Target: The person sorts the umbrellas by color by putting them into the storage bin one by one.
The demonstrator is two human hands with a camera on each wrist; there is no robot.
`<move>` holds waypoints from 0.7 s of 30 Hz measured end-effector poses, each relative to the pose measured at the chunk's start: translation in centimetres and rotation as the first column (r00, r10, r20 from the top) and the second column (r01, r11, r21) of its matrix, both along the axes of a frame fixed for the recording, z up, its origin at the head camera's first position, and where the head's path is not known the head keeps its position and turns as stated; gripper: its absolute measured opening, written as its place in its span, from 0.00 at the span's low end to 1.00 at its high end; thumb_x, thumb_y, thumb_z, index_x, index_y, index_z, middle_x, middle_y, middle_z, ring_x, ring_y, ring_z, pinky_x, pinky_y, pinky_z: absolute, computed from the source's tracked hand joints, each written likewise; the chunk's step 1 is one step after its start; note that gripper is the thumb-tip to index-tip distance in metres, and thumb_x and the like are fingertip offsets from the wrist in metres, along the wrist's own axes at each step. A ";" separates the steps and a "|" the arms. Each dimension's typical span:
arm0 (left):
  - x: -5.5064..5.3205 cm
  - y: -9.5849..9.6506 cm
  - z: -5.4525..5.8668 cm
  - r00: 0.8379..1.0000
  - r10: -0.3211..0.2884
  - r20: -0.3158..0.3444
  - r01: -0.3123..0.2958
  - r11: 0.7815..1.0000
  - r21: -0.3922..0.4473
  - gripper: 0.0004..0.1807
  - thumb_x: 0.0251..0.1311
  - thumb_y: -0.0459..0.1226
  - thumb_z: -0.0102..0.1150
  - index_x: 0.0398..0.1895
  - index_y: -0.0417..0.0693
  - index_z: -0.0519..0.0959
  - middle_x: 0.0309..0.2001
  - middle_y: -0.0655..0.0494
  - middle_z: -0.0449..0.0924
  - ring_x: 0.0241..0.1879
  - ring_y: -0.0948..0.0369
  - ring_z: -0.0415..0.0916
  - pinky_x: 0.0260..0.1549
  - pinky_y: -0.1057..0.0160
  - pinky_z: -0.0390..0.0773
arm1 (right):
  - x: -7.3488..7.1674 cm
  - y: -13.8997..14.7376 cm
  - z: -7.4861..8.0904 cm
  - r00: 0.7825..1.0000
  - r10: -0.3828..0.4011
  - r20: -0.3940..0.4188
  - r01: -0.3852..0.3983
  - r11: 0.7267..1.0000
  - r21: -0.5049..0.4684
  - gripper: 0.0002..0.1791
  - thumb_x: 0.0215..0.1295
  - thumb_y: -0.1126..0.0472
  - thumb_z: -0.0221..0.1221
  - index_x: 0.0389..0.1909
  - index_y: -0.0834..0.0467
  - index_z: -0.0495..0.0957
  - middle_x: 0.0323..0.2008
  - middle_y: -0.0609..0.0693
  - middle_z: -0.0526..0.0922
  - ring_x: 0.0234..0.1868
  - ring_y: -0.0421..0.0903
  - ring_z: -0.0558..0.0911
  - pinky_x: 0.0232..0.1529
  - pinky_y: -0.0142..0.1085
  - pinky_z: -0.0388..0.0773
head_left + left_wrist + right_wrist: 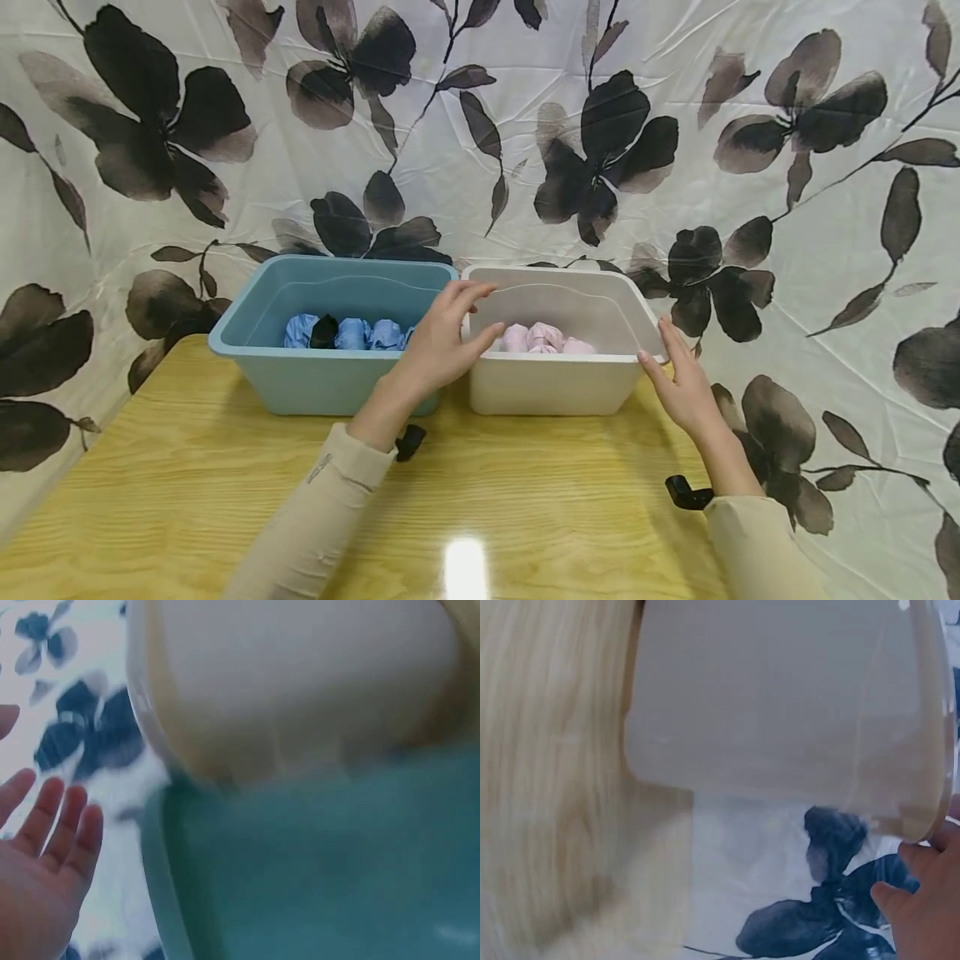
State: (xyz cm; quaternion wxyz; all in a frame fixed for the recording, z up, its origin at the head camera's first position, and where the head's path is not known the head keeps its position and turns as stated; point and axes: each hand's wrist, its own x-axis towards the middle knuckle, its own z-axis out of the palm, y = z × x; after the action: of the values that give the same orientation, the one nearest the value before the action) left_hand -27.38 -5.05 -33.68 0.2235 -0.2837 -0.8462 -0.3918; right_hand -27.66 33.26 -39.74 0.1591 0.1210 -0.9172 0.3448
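Note:
A blue plastic bin and a white plastic bin stand side by side on the table. Rolled bundles of light blue fabric lie in the blue bin, with a black bundle among them. Pink fabric bundles sit in the white one. My left hand is over the place where the two bins meet, thumb and fingers apart, with nothing between them. At the white bin's right end, my right hand rests against the rim with extended fingers; the right wrist view shows this hand at the rim's corner.
The wooden table extends in front of both bins. Behind and beside it hangs a white cloth with dark flowers. Small black wrist mounts show at the left wrist and right wrist.

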 end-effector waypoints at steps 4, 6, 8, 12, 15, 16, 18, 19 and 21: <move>2.6 -4.9 -2.5 0.971 0.177 -0.160 -0.185 0.982 -0.034 0.31 0.64 0.38 0.72 0.69 0.41 0.75 0.65 0.41 0.71 0.60 0.43 0.71 0.50 0.43 0.77 | 1.7 -0.3 -0.9 0.999 -0.019 -0.042 0.019 1.000 0.000 0.45 0.79 0.48 0.56 0.85 0.58 0.43 0.83 0.61 0.45 0.81 0.67 0.48 0.72 0.71 0.50; 3.9 -7.7 -3.9 0.944 0.255 -0.209 -0.271 0.961 -0.049 0.31 0.62 0.37 0.74 0.67 0.40 0.76 0.66 0.39 0.70 0.61 0.39 0.70 0.52 0.39 0.75 | 2.4 -0.4 -1.5 0.998 -0.025 -0.065 0.026 0.999 0.019 0.47 0.77 0.48 0.57 0.84 0.59 0.42 0.84 0.60 0.43 0.81 0.66 0.47 0.73 0.70 0.49; 5.2 -10.4 -5.3 0.916 0.327 -0.232 -0.351 0.934 -0.068 0.32 0.59 0.36 0.75 0.66 0.38 0.76 0.68 0.37 0.69 0.62 0.35 0.68 0.55 0.35 0.72 | 3.1 -0.5 -2.0 0.996 -0.032 -0.083 0.036 0.998 0.050 0.48 0.76 0.48 0.59 0.84 0.61 0.42 0.84 0.59 0.41 0.81 0.67 0.47 0.73 0.70 0.48; 7.8 -15.6 -7.4 0.874 0.432 -0.221 -0.463 0.879 -0.116 0.37 0.54 0.34 0.77 0.67 0.35 0.73 0.71 0.33 0.64 0.65 0.30 0.63 0.60 0.30 0.64 | 4.2 -0.4 -2.7 0.995 -0.041 -0.092 0.052 0.992 0.114 0.50 0.75 0.48 0.60 0.84 0.61 0.42 0.84 0.56 0.40 0.81 0.68 0.46 0.74 0.69 0.44; 9.5 -18.8 -8.4 0.855 0.488 -0.178 -0.516 0.837 -0.181 0.42 0.52 0.35 0.77 0.71 0.35 0.70 0.75 0.35 0.60 0.68 0.30 0.58 0.63 0.28 0.60 | 4.8 -0.2 -3.2 0.996 -0.041 -0.081 0.054 0.984 0.169 0.50 0.75 0.47 0.61 0.84 0.60 0.42 0.84 0.57 0.40 0.81 0.67 0.46 0.75 0.68 0.43; 10.0 -19.8 -8.6 0.849 0.503 -0.160 -0.527 0.824 -0.209 0.43 0.53 0.35 0.76 0.73 0.36 0.68 0.77 0.36 0.58 0.70 0.30 0.57 0.64 0.28 0.58 | 5.0 -0.1 -3.4 0.996 -0.042 -0.074 0.056 0.980 0.192 0.51 0.75 0.47 0.61 0.84 0.61 0.42 0.84 0.58 0.41 0.81 0.67 0.47 0.75 0.68 0.43; 10.8 -21.5 -9.0 0.838 0.532 -0.123 -0.544 0.793 -0.275 0.45 0.56 0.38 0.75 0.76 0.37 0.64 0.79 0.37 0.54 0.72 0.30 0.53 0.66 0.27 0.56 | 5.4 0.0 -3.8 0.997 -0.044 -0.059 0.056 0.970 0.235 0.50 0.74 0.46 0.61 0.84 0.62 0.44 0.84 0.61 0.43 0.81 0.66 0.48 0.74 0.69 0.45; 11.1 -22.4 -9.3 0.833 0.542 -0.111 -0.547 0.778 -0.308 0.46 0.58 0.40 0.74 0.77 0.37 0.62 0.80 0.37 0.53 0.73 0.30 0.52 0.66 0.27 0.54 | 5.5 0.1 -4.0 0.998 -0.046 -0.050 0.057 0.964 0.261 0.50 0.74 0.46 0.61 0.83 0.63 0.44 0.83 0.62 0.44 0.81 0.67 0.48 0.74 0.69 0.46; 11.6 -23.8 -9.8 0.823 0.561 -0.085 -0.549 0.750 -0.369 0.47 0.62 0.44 0.71 0.79 0.37 0.59 0.81 0.36 0.49 0.74 0.29 0.49 0.66 0.25 0.51 | 5.8 0.1 -4.4 0.999 -0.051 -0.021 0.054 0.951 0.303 0.50 0.74 0.44 0.60 0.83 0.64 0.46 0.83 0.62 0.44 0.81 0.66 0.47 0.73 0.71 0.46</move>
State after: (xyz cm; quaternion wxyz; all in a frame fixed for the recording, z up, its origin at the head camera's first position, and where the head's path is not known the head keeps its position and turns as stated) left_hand -15.77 -28.87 -43.46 0.2577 -0.0508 -0.9544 -0.1420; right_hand -21.83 33.38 -44.14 0.1535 0.1217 -0.9611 0.1946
